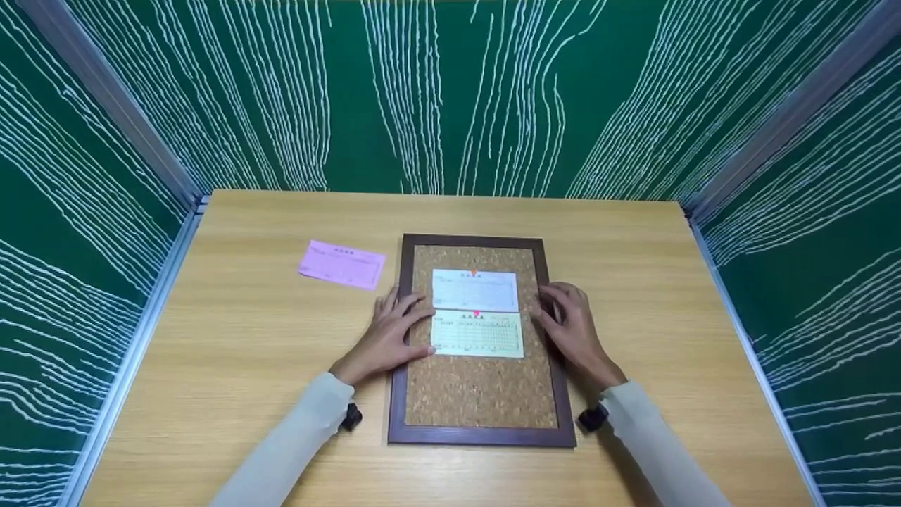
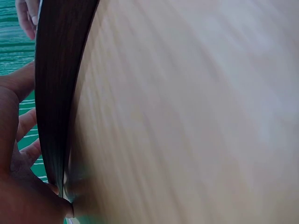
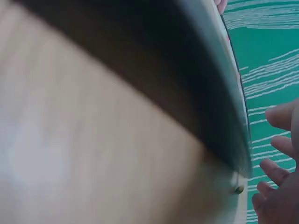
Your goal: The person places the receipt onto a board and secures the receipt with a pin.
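A cork board in a dark brown frame lies on the table. Pinned to it are a pale bluish form slip with an orange pin and, just below, a pale green form slip with a pink pin. My left hand rests across the frame's left side, its thumb and index fingertips at the slips' left edges. At the right side of the frame, my right hand has loosely bent fingers, with the thumb over the cork. The left wrist view shows the dark frame beside the left fingers.
A pink form slip lies on the wooden table, left of the board's upper part. Green panels with wavy white lines stand behind and at both sides. Metal rails run along the table's sides.
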